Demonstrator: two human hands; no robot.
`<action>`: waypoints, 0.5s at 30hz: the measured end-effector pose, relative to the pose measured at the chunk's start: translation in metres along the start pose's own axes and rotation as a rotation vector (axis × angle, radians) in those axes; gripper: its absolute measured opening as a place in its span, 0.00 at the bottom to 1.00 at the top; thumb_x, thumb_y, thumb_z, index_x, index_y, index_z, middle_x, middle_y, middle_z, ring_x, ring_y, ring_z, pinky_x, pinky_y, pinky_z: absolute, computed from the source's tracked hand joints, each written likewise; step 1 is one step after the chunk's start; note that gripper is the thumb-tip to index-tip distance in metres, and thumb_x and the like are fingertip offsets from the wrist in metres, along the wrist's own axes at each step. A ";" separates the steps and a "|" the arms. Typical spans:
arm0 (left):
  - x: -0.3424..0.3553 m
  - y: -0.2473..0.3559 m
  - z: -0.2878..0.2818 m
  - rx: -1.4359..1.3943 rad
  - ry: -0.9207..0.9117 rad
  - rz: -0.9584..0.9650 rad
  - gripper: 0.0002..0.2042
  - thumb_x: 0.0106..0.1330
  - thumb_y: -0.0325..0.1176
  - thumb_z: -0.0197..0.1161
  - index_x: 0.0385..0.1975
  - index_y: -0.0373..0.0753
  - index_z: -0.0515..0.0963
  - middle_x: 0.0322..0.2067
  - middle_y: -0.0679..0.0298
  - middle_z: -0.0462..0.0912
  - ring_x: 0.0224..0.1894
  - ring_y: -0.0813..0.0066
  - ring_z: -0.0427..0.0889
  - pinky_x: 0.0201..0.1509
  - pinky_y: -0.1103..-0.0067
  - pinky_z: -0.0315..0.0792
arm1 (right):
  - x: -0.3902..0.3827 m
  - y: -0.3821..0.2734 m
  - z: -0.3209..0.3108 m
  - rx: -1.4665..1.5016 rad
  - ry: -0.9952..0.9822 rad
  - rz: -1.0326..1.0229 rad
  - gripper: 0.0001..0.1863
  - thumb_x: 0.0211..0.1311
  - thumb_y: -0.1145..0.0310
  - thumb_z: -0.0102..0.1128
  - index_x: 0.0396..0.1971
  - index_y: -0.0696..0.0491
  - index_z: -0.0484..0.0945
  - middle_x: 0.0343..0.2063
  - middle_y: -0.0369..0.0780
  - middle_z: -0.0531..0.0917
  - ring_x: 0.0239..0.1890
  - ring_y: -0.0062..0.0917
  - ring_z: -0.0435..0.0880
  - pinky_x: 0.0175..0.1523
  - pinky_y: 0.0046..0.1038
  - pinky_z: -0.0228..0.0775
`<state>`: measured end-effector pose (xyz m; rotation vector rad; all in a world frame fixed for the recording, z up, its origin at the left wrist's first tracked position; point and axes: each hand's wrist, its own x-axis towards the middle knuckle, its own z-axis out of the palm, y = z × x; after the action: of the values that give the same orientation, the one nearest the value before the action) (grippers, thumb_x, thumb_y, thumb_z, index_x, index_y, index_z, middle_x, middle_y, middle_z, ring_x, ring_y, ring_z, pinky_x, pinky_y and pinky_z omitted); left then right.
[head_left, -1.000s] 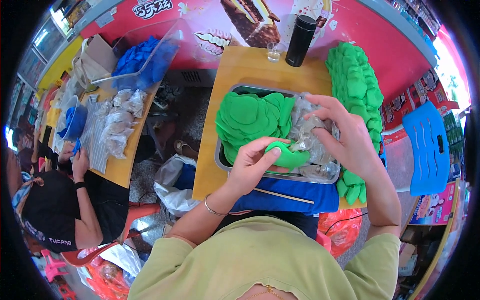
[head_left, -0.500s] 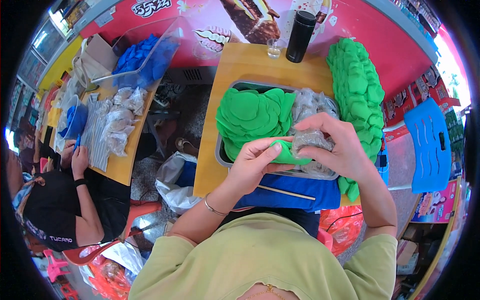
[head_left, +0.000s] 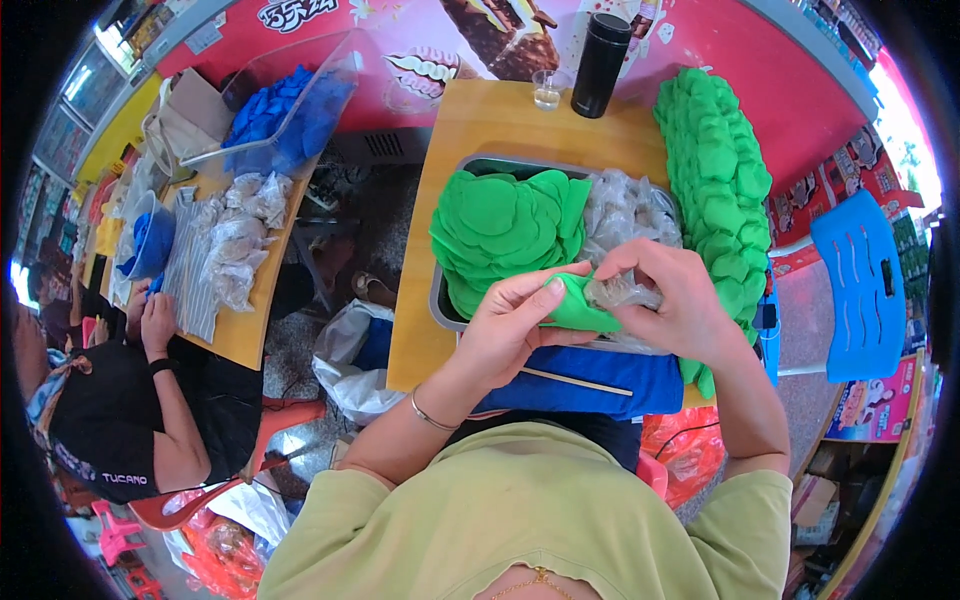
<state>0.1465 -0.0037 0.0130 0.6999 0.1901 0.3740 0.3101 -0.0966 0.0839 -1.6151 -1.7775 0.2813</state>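
Note:
Over the front of a metal tray (head_left: pixel 437 300), my left hand (head_left: pixel 500 325) pinches a folded green soft piece (head_left: pixel 578 310) between thumb and fingers. My right hand (head_left: pixel 682 305) grips a crumpled clear plastic bag (head_left: pixel 622 292) against that piece's open right side. What the bag contains cannot be made out. Behind my hands, the tray's left part holds a heap of thin green rounded pieces (head_left: pixel 510 225). More crumpled clear plastic bags (head_left: pixel 620 215) fill its right part.
A long stack of puffy green pieces (head_left: pixel 712 190) runs along the table's right side. At the back stand a black flask (head_left: pixel 600 68) and a clear cup (head_left: pixel 547 90). A stick (head_left: pixel 580 381) lies on blue cloth (head_left: pixel 655 385) in front. Another person (head_left: pixel 120 410) works at the left table.
My right fingers have closed in tighter on the plastic bag, which sits lower and more squeezed against the green piece. My left hand keeps its pinch.

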 end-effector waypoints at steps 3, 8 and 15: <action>0.001 -0.003 0.001 0.056 0.015 0.022 0.17 0.68 0.34 0.49 0.54 0.33 0.67 0.46 0.59 0.74 0.46 0.71 0.77 0.48 0.70 0.76 | -0.001 0.001 0.004 -0.093 0.031 0.028 0.13 0.41 0.72 0.66 0.30 0.50 0.74 0.24 0.36 0.79 0.26 0.30 0.79 0.29 0.27 0.70; 0.002 -0.006 0.006 0.162 0.042 0.069 0.18 0.68 0.33 0.49 0.54 0.32 0.67 0.48 0.59 0.74 0.46 0.72 0.76 0.49 0.71 0.75 | -0.005 0.007 0.010 -0.189 0.160 0.061 0.12 0.41 0.71 0.66 0.28 0.50 0.74 0.22 0.35 0.78 0.26 0.30 0.79 0.28 0.27 0.69; 0.002 -0.001 0.001 0.148 0.041 0.089 0.17 0.68 0.32 0.48 0.53 0.31 0.67 0.50 0.60 0.72 0.48 0.73 0.74 0.51 0.70 0.75 | -0.008 0.010 0.006 -0.057 0.004 -0.132 0.13 0.41 0.72 0.66 0.31 0.50 0.77 0.24 0.37 0.79 0.26 0.31 0.79 0.30 0.28 0.71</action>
<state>0.1487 -0.0043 0.0125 0.8491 0.2280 0.4629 0.3142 -0.1004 0.0709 -1.5278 -1.8950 0.1665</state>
